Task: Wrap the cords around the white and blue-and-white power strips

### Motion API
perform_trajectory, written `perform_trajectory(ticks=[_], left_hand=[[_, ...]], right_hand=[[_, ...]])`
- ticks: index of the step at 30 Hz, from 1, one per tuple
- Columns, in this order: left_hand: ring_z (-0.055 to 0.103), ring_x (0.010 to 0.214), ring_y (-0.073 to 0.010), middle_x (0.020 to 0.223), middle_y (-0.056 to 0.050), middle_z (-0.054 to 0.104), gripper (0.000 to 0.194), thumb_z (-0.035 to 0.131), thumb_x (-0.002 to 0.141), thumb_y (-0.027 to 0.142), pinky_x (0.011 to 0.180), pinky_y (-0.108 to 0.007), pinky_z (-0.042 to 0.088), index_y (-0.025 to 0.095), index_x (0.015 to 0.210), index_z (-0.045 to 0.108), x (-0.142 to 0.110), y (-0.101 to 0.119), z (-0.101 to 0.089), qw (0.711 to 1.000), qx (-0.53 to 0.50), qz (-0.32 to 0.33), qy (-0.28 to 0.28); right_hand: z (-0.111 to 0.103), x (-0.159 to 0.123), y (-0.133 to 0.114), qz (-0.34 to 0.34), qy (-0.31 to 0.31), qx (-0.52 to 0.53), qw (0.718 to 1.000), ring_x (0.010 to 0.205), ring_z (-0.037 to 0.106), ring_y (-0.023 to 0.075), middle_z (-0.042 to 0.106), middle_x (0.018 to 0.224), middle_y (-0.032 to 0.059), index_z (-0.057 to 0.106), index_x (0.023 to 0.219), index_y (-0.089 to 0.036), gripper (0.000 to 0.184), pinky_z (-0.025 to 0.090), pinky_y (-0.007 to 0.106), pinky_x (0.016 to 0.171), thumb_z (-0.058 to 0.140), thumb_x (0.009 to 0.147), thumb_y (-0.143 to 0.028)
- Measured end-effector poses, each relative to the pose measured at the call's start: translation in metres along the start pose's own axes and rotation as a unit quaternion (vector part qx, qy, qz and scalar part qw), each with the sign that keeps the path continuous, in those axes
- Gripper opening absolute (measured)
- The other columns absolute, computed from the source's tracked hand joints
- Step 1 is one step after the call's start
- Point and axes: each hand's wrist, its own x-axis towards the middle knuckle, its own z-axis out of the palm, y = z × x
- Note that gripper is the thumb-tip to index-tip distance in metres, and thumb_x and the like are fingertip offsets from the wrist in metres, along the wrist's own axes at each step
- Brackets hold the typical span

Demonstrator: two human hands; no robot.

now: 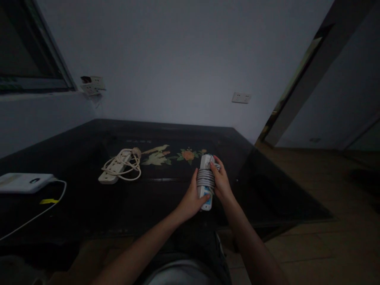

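Both hands hold a white power strip [205, 182] upright near the table's front edge, its grey-white cord [206, 178] wound in several turns round the middle. My left hand [191, 199] grips the lower left side, with the thumb across a blue label. On the upper right side my right hand [221, 178] is closed, fingers near the top end and the cord's end there. What exactly those fingers pinch is too dark to make out. A second power strip [109, 176] lies on the table to the left, with its own cord looped loosely over it.
The dark, glossy table [166, 190] bears a painted flower and bird design [187, 154]. A white power bank-like device [26, 183] with a thin white cable [63, 190] lies far left, near a yellow strip [49, 201]. A wall socket [241, 97] is behind the table.
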Motion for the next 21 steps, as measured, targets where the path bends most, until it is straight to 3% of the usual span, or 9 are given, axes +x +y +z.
perform_trajectory(ticks=[3, 7, 10, 16, 21], left_hand=[[0.019, 0.143, -0.0263, 0.155, -0.016, 0.018, 0.091, 0.064, 0.073, 0.02, 0.116, -0.047, 0.016, 0.016, 0.149, 0.012, 0.008, 0.001, -0.004, 0.997, 0.075, 0.03, -0.01], [0.028, 0.139, -0.029, 0.15, -0.019, 0.03, 0.078, 0.063, 0.074, 0.023, 0.115, -0.049, 0.02, 0.012, 0.143, 0.03, 0.023, -0.001, -0.004, 0.989, 0.138, 0.03, -0.043], [0.031, 0.137, -0.0294, 0.147, -0.019, 0.035, 0.072, 0.063, 0.076, 0.026, 0.114, -0.049, 0.023, 0.014, 0.141, 0.034, 0.04, -0.009, 0.007, 0.986, 0.154, 0.048, -0.046], [0.025, 0.14, -0.0303, 0.149, -0.02, 0.029, 0.073, 0.059, 0.08, 0.035, 0.115, -0.047, 0.021, 0.011, 0.143, 0.03, 0.079, -0.027, 0.033, 0.981, 0.186, 0.04, -0.022], [0.028, 0.139, -0.0278, 0.149, -0.015, 0.03, 0.07, 0.057, 0.083, 0.04, 0.114, -0.045, 0.024, 0.018, 0.144, 0.031, 0.094, -0.035, 0.041, 0.984, 0.172, 0.041, -0.001]], right_hand=[[-0.019, 0.034, 0.004, 0.009, 0.005, -0.04, 0.999, 0.089, 0.065, 0.0188, 0.067, 0.107, 0.005, 0.053, 0.122, -0.024, 0.061, 0.053, 0.033, 0.077, 0.071, 0.067, -0.042], [-0.044, 0.078, 0.011, 0.021, 0.02, -0.121, 0.992, 0.078, 0.064, 0.0193, 0.069, 0.093, 0.0046, 0.06, 0.113, -0.021, 0.056, 0.052, 0.031, 0.068, 0.071, 0.063, -0.045], [-0.054, 0.101, 0.019, 0.015, 0.04, -0.141, 0.989, 0.076, 0.063, 0.0196, 0.069, 0.086, 0.0048, 0.065, 0.102, -0.019, 0.047, 0.051, 0.032, 0.068, 0.068, 0.064, -0.047], [-0.059, 0.126, 0.028, -0.003, 0.032, -0.198, 0.98, 0.077, 0.061, 0.0213, 0.068, 0.074, 0.0063, 0.067, 0.071, -0.016, 0.029, 0.045, 0.033, 0.073, 0.072, 0.056, -0.04], [-0.066, 0.132, 0.03, -0.013, 0.019, -0.205, 0.979, 0.074, 0.06, 0.0196, 0.067, 0.073, 0.0045, 0.066, 0.069, -0.017, 0.031, 0.045, 0.032, 0.071, 0.072, 0.055, -0.044]])
